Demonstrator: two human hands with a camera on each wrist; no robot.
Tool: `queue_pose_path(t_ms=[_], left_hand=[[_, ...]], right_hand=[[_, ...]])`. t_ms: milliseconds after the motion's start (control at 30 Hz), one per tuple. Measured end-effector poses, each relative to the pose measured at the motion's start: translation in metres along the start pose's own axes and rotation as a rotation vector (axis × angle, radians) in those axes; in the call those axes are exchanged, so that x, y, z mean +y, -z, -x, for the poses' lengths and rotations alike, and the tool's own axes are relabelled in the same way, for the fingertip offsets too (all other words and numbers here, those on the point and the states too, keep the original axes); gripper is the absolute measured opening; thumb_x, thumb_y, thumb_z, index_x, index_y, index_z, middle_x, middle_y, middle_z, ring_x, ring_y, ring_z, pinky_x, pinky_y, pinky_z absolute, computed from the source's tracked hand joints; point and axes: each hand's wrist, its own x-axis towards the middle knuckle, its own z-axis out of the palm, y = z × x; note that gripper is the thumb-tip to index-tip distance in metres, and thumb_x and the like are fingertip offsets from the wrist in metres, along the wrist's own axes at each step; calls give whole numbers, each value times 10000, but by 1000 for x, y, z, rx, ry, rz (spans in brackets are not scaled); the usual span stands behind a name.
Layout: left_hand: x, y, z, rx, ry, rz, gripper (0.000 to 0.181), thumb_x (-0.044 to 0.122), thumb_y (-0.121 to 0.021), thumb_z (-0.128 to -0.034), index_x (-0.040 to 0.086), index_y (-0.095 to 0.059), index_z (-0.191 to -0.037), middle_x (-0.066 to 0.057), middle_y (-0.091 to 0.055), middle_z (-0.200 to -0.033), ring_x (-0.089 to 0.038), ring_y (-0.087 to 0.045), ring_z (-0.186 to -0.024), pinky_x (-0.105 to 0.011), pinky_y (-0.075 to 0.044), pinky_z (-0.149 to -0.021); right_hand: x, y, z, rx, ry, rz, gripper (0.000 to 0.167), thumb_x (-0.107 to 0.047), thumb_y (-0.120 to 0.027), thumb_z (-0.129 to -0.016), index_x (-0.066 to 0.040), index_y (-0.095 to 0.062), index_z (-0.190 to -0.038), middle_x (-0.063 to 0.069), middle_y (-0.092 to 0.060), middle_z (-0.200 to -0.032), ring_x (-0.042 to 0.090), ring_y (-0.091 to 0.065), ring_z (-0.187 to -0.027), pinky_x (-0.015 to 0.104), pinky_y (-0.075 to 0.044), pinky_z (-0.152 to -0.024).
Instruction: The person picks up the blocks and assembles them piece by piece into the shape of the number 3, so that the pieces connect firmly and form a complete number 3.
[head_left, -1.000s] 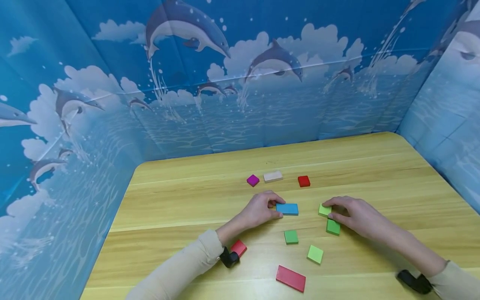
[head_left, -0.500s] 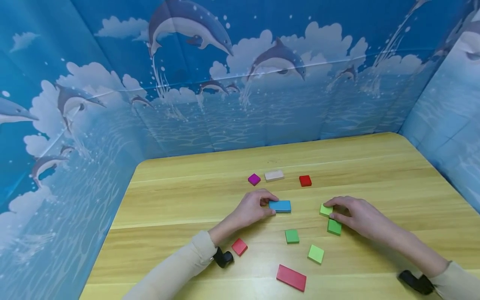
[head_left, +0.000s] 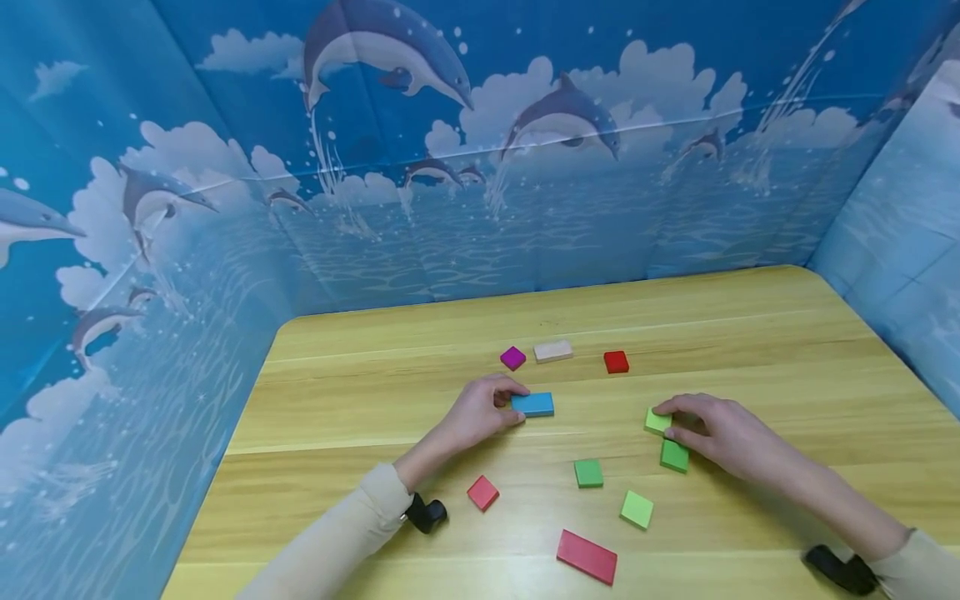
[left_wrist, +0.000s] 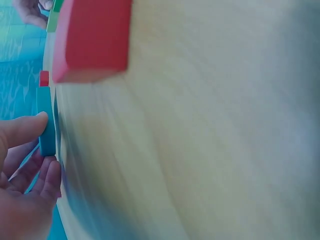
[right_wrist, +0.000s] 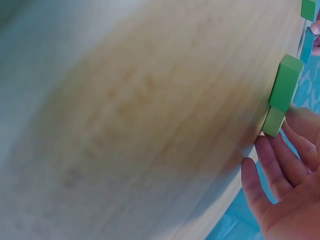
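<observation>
Left hand [head_left: 480, 408] pinches blue rectangular block [head_left: 533, 405], shifted left, now near side of off-white block [head_left: 553, 352]; gap to light-green block [head_left: 657, 421] widens. Right hand [head_left: 720, 432] still pinches light-green block, farther right. Blue block's contact with tabletop [head_left: 360, 375] unclear.

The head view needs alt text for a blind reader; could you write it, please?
A person's left hand grips a blue block, the right hand a lime block, at a wooden table with eight other blocks and a dolphin backdrop behind.
</observation>
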Motion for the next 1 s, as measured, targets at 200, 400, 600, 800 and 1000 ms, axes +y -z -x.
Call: queue_pose_path(t_ms=[200, 400, 600, 800, 1000], left_hand=[[-8, 8, 6, 13, 13, -7, 267, 66, -757, -862, 97, -725, -1125, 19, -649, -1076, -155, -584, -942, -288, -501, -830], [-14, 14, 11, 18, 2, -9, 253, 51, -752, -861, 106, -733, -1107, 27, -637, -1085, -148, -579, -967, -290, -499, -839], [-20, 18, 15, -1, -28, 4, 241, 30, -724, -872, 96, -731, -1103, 35, -627, -1153, -136, -572, -1038, -296, -491, -896], [-25, 19, 17, -22, -49, 18, 247, -19, -685, -889, 77, -729, -1112, 21, -623, -1233, -128, -554, -1143, -288, -484, -923], [-27, 20, 19, -26, -37, 22, 243, -17, -684, -894, 92, -738, -1105, 53, -616, -1238, -130, -545, -1185, -296, -477, -935]], right_hand=[[0, -1, 1, 0, -3, 5, 276, -148, -729, -890, -138, -693, -1164, 62, -672, -1158, 321, -607, -1104, 536, -485, -897], [0, 0, 0, -5, -7, 2, 281, -157, -731, -891, -145, -690, -1169, 62, -670, -1165, 326, -603, -1113, 541, -483, -897], [1, 0, 2, -3, -6, -4, 279, -141, -725, -895, -146, -687, -1172, 61, -668, -1170, 325, -601, -1116, 538, -483, -896], [1, 0, 2, -7, -1, -1, 289, -138, -721, -897, -140, -684, -1183, 77, -666, -1178, 334, -601, -1117, 540, -486, -890], [0, 0, 1, -14, -10, -3, 293, -138, -721, -896, -132, -681, -1186, 79, -664, -1179, 326, -600, -1113, 537, -486, -891]])
